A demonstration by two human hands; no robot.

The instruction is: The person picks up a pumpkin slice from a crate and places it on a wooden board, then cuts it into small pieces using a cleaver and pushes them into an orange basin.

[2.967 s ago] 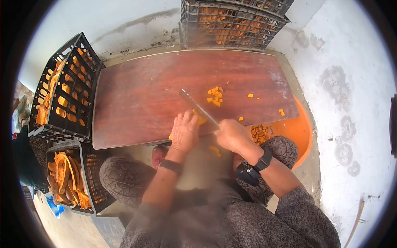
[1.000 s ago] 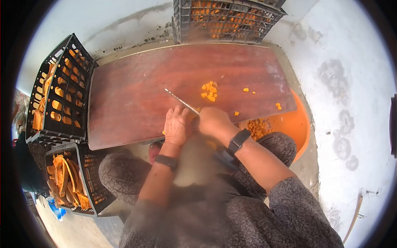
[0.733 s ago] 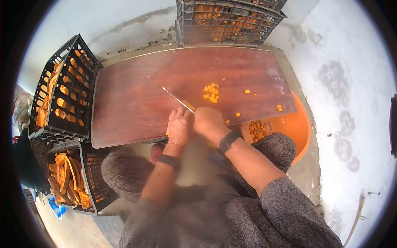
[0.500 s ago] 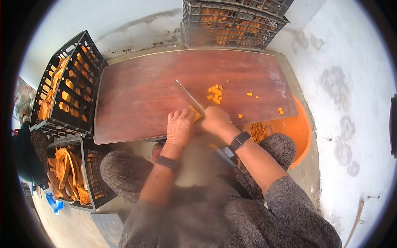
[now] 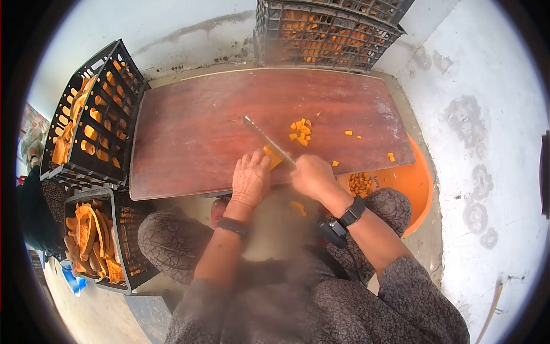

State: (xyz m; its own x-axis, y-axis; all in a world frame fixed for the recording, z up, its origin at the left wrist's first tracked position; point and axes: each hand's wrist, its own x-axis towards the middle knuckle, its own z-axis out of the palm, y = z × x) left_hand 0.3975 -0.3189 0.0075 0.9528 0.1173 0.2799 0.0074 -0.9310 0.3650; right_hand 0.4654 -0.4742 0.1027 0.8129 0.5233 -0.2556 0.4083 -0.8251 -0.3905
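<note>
My right hand [image 5: 314,179] is closed round the handle of a knife [image 5: 264,137], whose blade slants up and to the left. Under the blade, near the board's front edge, lies an orange piece of pumpkin [image 5: 272,156]. My left hand [image 5: 251,179] presses on it with bent fingers, and these hide part of it. The red-brown board [image 5: 195,132] carries a small heap of pumpkin cubes [image 5: 300,132] beyond the knife. A few loose cubes [image 5: 348,132] are scattered to the right.
An orange tub [image 5: 421,198] with cut cubes stands under the board's right end. Black crates of pumpkin pieces stand at the left, one upper [image 5: 91,137] and one lower [image 5: 121,241]. More stacked crates [image 5: 326,34] stand behind, by the wall. A pumpkin strip [image 5: 298,207] shows below the board.
My right hand and the knife have shifted slightly right and down, with the wrist turned. My left hand stays nearly in place on the pumpkin. The strip below the board shows more clearly.
</note>
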